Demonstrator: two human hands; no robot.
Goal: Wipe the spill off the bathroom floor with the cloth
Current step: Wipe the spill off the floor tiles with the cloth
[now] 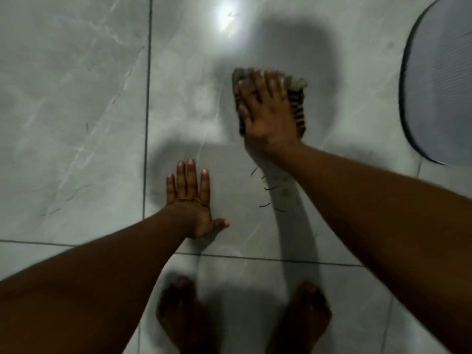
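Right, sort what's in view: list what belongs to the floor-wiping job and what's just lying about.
Part of the job:
- striped cloth, pressed flat under the right hand
- grey tiled floor, with a smeared streak trailing behind the cloth
- left hand, braced flat on the tile

Just lying about:
- dark-rimmed grey mat at the right edge
- loose hair strands beside the streak

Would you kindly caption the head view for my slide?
Right hand presses a striped cloth on grey floor tiles; left hand braces flat.
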